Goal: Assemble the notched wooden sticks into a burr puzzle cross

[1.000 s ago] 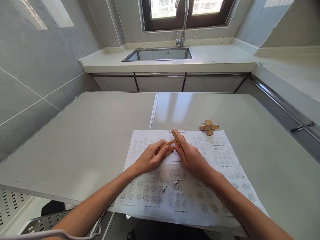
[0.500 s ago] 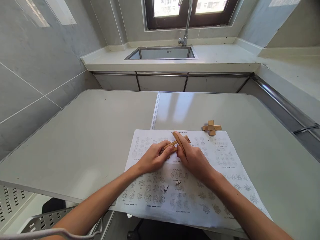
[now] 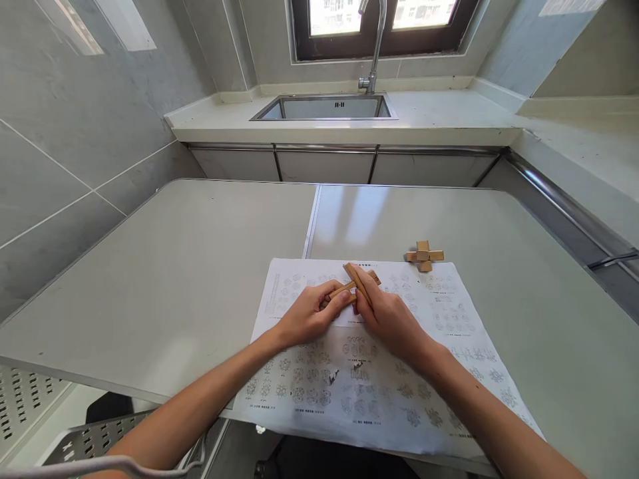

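Honestly, left hand (image 3: 310,313) pinching wooden pieces (image 3: 342,291) | right hand (image 3: 388,311) gripping a crossing stick (image 3: 356,277) | loose pinch could maybe drop one onto the sheet (image 3: 399,426)

From here I see one tan wooden stick (image 3: 358,282) slanting toward eleven o'clock, crossing a second stick (image 3: 344,289) angled toward two.

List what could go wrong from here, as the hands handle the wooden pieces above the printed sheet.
The wooden pieces sit at differing angles between the left hand and right hand, so one might slip.
The printed sheet has dark, torn-looking marks, so rubbing could damage it further.
The wooden cross sits at the sheet's far edge, so tugging the paper might shift it.
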Demonstrator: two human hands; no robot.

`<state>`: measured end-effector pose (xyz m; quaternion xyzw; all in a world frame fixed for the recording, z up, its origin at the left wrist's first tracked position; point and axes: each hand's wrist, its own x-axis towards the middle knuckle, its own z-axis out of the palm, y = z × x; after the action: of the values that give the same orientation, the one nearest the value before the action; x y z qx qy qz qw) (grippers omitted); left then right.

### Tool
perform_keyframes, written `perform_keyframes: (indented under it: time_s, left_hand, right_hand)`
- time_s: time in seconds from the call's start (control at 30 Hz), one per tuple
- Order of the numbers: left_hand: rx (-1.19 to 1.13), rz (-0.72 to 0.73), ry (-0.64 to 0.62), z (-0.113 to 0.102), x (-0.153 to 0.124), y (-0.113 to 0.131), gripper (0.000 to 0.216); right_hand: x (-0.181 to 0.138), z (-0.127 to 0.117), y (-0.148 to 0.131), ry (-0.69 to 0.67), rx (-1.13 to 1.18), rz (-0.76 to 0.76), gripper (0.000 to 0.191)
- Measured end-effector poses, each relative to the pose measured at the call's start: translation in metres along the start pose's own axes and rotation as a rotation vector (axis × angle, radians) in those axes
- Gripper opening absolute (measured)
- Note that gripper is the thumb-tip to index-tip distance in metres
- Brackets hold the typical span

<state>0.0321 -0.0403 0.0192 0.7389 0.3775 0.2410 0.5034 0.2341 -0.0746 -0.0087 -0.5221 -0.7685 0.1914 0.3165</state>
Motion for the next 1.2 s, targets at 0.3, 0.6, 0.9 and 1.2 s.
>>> perform_keyframes:
  time_s: [0.3,0.6,0.9,1.2]
  left_hand:
    - [-0.087,-0.017,0.025,0.001,0.000,0.001,0.042]
    - [-0.380,-0.103,0.132,0.001,0.003,-0.004,0.043]
    - [-0.440,-0.135,0.204,0.000,0.005,0.000,0.045]
    - [-0.490,-0.133,0.345,-0.001,0.007,-0.004,0.042]
  right_hand:
    - [0.001,-0.002,0.000,0.008,0.016,-0.032,0.055]
    - [-0.001,0.002,0.000,0.057,-0.006,-0.062,0.068]
    - [-0.001,0.010,0.007,0.162,0.039,-0.083,0.082]
    - [0.000,0.010,0.008,0.105,0.026,-0.082,0.070]
